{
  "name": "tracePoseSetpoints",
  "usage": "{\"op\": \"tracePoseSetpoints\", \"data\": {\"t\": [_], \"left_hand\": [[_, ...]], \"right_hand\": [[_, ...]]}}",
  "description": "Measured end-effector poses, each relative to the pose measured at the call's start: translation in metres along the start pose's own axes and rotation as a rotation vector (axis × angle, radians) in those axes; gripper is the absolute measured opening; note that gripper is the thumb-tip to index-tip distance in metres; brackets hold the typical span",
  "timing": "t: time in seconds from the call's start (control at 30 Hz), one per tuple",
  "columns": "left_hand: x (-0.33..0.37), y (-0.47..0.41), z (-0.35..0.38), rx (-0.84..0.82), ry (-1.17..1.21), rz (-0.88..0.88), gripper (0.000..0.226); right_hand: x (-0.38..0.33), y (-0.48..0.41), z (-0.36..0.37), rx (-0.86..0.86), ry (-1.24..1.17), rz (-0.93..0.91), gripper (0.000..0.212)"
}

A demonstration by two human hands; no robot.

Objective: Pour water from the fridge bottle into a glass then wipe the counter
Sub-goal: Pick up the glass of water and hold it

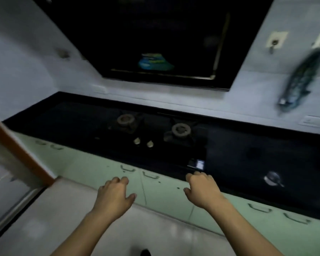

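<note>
A long black counter [257, 154] runs across the view. My left hand [114, 194] hovers in front of the pale green cabinet fronts, empty, its fingers loosely curled downward. My right hand [201, 189] hangs at the counter's front edge, also holding nothing, with its fingers bent. A small shiny glass-like object [272, 179] sits on the counter to the right of my right hand; blur hides what it is. A dark patterned cloth [299, 78] hangs from a wall hook at the right. No bottle or fridge is in view.
A built-in gas hob with two burners [125, 121] [180, 130] and two knobs [143, 142] sits in the counter's middle. A black range hood [155, 43] hangs above. Green cabinets with handles [150, 175] line the front. A door frame [16, 150] stands at the left.
</note>
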State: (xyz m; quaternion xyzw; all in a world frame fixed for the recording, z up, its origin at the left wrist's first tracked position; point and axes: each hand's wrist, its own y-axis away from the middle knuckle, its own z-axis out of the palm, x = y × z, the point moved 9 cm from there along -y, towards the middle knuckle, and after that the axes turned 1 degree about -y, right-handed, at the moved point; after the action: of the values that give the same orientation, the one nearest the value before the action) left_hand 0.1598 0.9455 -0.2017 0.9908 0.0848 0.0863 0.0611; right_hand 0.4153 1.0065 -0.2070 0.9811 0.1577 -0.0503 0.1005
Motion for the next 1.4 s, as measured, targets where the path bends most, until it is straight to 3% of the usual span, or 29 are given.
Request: {"op": "tracePoseSetpoints", "data": {"t": [0.47,0.73,0.87,1.1,1.2,1.4], "left_hand": [[0.226,-0.166,0.068,-0.213,-0.064,0.598,0.049],[0.369,-0.174,0.124,-0.34,-0.129,0.78,0.048],[0.429,-0.179,0.164,-0.457,-0.109,0.707,0.051],[0.503,-0.179,0.227,-0.674,0.164,0.463,0.054],[0.514,-0.179,0.248,-0.772,0.356,0.272,0.05],[0.53,-0.178,0.284,-0.962,0.844,-0.237,0.045]], "right_hand": [[0.217,0.035,0.028,-0.088,-0.135,0.679,0.033],[0.331,0.062,0.055,-0.057,-0.288,0.858,0.032],[0.405,0.055,0.07,-0.028,-0.379,0.869,0.023],[0.498,0.022,0.102,-0.014,-0.585,0.827,0.035],[0.51,0.008,0.122,-0.022,-0.692,0.825,0.034],[0.521,-0.005,0.152,0.016,-0.862,0.894,0.012]]}}
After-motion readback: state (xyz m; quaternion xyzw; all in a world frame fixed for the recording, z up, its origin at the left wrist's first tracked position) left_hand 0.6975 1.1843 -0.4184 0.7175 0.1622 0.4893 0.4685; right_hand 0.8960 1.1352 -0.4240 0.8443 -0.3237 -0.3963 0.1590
